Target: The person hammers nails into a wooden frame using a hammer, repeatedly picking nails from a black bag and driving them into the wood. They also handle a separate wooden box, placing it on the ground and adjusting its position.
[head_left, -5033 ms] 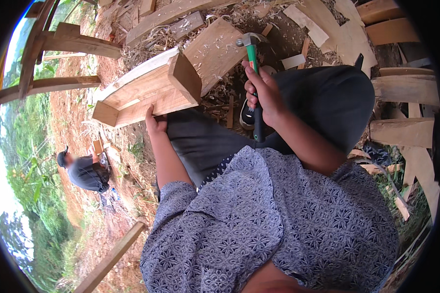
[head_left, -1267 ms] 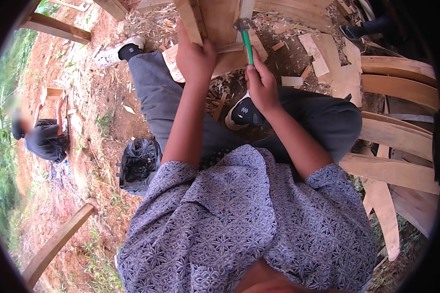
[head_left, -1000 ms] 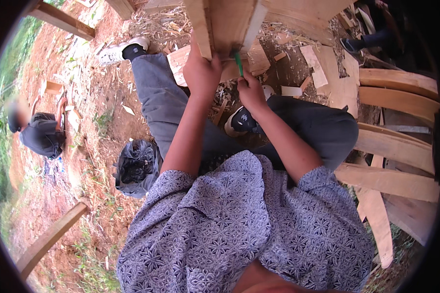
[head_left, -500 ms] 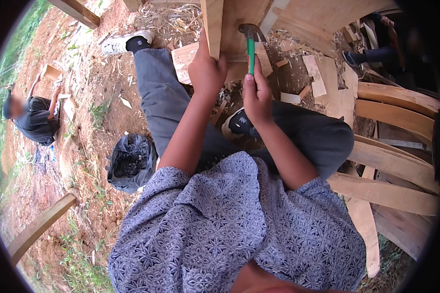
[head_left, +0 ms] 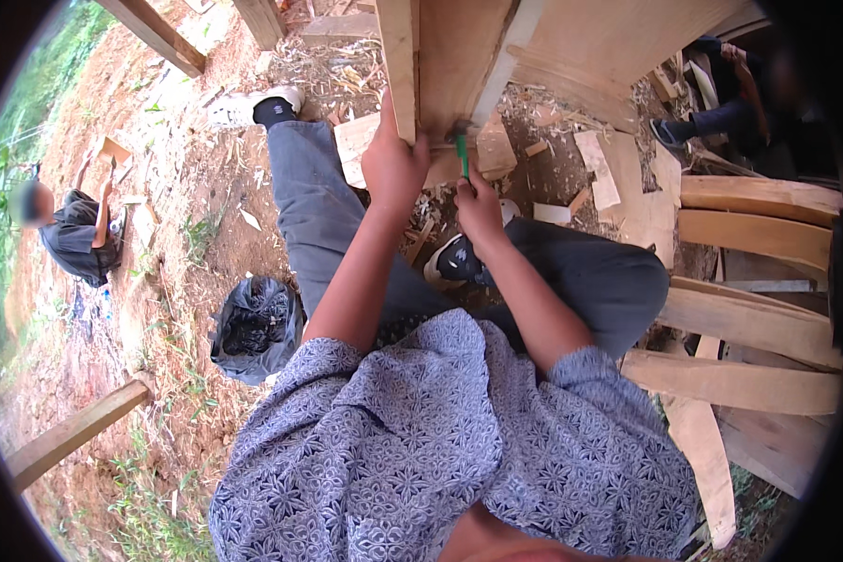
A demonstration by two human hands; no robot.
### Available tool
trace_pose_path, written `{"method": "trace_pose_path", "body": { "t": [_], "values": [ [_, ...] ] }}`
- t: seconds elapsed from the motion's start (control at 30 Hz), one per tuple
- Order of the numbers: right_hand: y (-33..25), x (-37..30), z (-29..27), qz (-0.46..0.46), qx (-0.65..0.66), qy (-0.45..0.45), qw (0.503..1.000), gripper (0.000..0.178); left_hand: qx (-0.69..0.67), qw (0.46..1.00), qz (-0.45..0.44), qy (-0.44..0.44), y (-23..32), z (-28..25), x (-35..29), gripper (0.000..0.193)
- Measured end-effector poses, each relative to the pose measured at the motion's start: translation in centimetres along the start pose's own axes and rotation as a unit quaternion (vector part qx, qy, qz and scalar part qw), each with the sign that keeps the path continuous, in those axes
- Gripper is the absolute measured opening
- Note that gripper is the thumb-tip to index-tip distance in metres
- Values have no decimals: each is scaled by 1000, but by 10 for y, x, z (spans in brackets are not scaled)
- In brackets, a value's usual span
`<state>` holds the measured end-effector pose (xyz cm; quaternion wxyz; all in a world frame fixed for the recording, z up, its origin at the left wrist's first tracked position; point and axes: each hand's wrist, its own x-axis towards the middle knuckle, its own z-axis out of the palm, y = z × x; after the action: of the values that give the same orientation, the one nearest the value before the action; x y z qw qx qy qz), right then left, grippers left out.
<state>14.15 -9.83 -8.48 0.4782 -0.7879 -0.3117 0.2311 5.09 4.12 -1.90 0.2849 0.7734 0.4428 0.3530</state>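
My left hand (head_left: 393,170) is closed around the near end of a square wooden post (head_left: 399,70) along the left edge of a wooden panel (head_left: 459,56). In my right hand (head_left: 480,208) is a hammer (head_left: 463,157) with a green handle, my fingers wrapped round its lower part. The hammer head is blurred and sits at the panel's near edge, just right of my left hand; whether it touches the wood I cannot tell. Beneath the panel's near end lies a flat wooden board (head_left: 496,150) on the ground.
Curved timber pieces (head_left: 749,318) are stacked at my right. An open black plastic bag (head_left: 258,328) stands left of my legs. Wood shavings and offcuts (head_left: 598,169) litter the ground. One person (head_left: 75,234) squats at the far left; another's leg (head_left: 698,126) shows at far right.
The hammer has swung left and down to the panel's near edge, my right hand moving slightly left and nearer me. My left hand keeps its grip on the post. The whole view shifted slightly.
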Motion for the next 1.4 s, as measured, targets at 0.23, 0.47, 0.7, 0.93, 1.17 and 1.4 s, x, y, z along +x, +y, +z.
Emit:
{"method": "trace_pose_path", "body": {
  "t": [0.23,0.47,0.7,0.93,1.17,1.4],
  "values": [
    [-11,-12,-5,39,6,-11,999,51,22,1000,-6,-4,3,-3,-8,75],
    [-37,-22,-13,40,49,-31,998,53,55,998,-14,4,-3,-6,-7,76],
    [-43,-17,-45,215,232,-28,948,54,49,995,74,-51,2,-41,1,77],
    [-42,-27,-79,249,228,-55,940,49,79,984,122,-103,-15,-59,14,60],
    [-23,-16,-42,242,232,-20,942,24,-32,987,113,-107,-27,-55,-3,65],
    [-2,0,-15,252,208,-34,945,22,-85,989,81,-90,-31,-60,-17,47]
  ]
}}
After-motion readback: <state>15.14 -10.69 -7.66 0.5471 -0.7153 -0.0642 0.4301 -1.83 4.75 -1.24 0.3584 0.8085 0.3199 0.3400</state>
